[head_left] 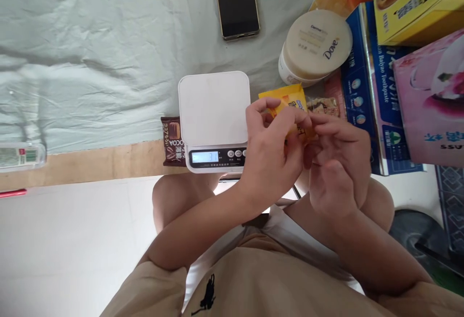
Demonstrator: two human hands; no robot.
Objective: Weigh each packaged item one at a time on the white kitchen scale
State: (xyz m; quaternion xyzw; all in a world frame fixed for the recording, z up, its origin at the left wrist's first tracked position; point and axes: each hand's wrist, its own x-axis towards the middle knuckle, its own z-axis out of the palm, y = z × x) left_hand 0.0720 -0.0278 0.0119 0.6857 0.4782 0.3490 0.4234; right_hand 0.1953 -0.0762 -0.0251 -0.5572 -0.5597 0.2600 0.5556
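Between my hands is a small yellow snack packet (286,95) with printed lettering, just right of the scale. My left hand (273,148) is closed on it, thumb and fingers around its near part. The fingers of my right hand (339,157) curl at the packet's lower right edge; what exactly they pinch is partly hidden. A white digital kitchen scale (214,107) stands to the left, its plate bare and its display lit. My left hand covers the right end of its button panel. A brown cocoa snack packet (172,140) lies against the scale's left side, partly beneath it.
A dark phone (237,3) lies beyond the scale. Along the right stand a Dove tub (315,46), blue toothpaste boxes (384,90), a yellow box (413,7) and a pink box (435,99). A clear plastic container (21,156) sits at the far left edge.
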